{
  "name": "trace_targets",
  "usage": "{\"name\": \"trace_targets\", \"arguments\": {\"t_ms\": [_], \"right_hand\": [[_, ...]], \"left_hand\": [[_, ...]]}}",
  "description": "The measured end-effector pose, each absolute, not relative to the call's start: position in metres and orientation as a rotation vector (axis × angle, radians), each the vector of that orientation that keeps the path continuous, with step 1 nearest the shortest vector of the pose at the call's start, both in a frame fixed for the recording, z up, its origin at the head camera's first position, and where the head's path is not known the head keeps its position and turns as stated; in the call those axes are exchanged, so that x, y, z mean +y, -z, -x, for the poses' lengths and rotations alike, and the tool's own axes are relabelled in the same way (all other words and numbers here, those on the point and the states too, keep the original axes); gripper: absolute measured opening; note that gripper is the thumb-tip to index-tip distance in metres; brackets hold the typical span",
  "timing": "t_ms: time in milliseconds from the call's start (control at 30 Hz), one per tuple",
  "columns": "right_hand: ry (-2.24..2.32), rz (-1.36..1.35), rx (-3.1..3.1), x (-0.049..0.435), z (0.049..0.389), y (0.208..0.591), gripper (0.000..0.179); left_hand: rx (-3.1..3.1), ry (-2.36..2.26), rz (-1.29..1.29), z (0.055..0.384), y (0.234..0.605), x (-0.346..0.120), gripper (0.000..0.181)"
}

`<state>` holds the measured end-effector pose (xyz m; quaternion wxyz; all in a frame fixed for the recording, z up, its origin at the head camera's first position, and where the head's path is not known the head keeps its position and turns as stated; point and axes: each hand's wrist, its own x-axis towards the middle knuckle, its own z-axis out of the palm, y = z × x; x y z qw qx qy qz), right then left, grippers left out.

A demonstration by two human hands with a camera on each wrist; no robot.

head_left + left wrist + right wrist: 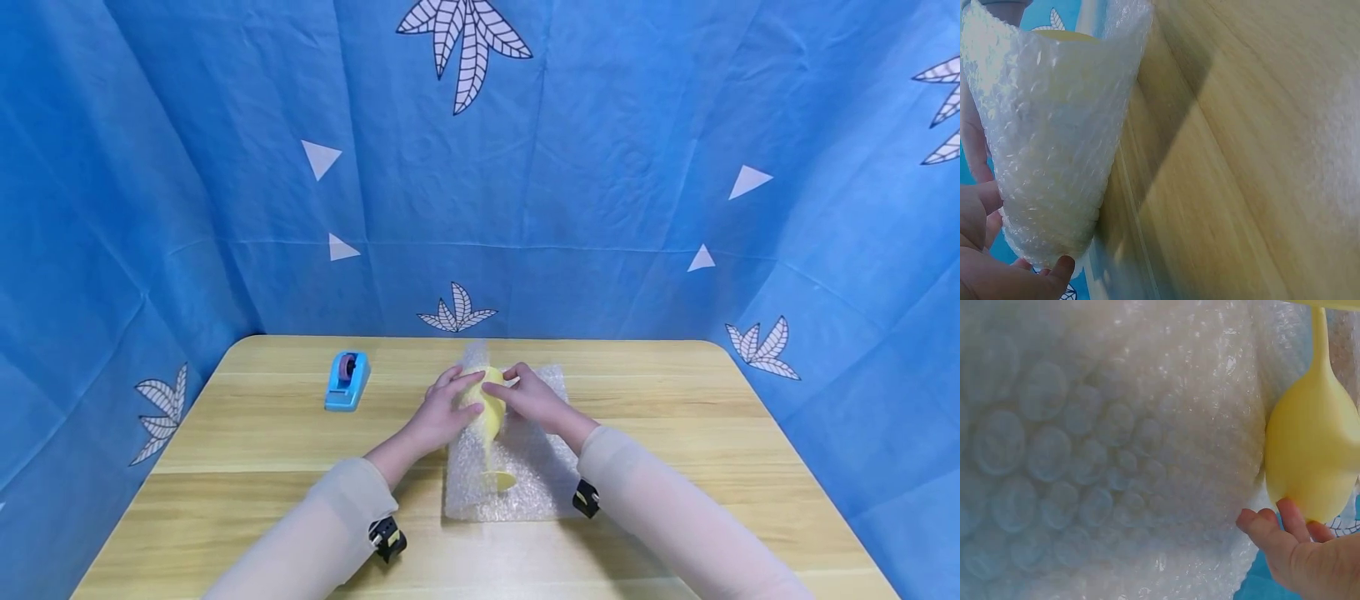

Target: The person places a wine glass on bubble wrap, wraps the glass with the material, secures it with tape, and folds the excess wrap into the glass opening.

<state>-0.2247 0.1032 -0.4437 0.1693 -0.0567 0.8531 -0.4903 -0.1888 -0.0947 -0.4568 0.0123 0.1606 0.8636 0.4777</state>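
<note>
A yellow wine goblet lies on its side on a sheet of bubble wrap, its foot toward the near edge of the table. The left part of the sheet is folded up over the goblet. My left hand grips that fold around the bowl; in the left wrist view its thumb and fingers curl on the wrap, which covers most of the goblet. At the rim end of the bowl, my right hand holds the goblet, fingertips on the rim in the right wrist view, bare wrap beside them.
A blue tape dispenser with a roll of tape stands at the back left of the wooden table. A blue patterned cloth hangs behind the table and along both sides.
</note>
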Motion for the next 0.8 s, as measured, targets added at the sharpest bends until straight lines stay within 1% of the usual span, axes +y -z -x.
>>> {"name": "trace_targets", "arguments": {"t_ms": [100,400,600,800], "right_hand": [[1.376,0.141,2.434,0.102,0.225,0.442,0.065],[1.290,0.072,2.497,0.100,0.227,0.441,0.072],[1.316,0.048,2.460,0.102,0.228,0.439,0.070],[1.289,0.050,2.447,0.105,0.229,0.435,0.069]], "left_hand": [[2.714,-1.496,-0.529,0.189,0.457,-0.093,0.052],[2.712,-1.428,-0.437,0.193,0.458,-0.086,0.053],[2.736,-1.393,-0.433,0.189,0.453,-0.083,0.054],[2.734,-1.410,-0.370,0.183,0.449,-0.081,0.062]]}}
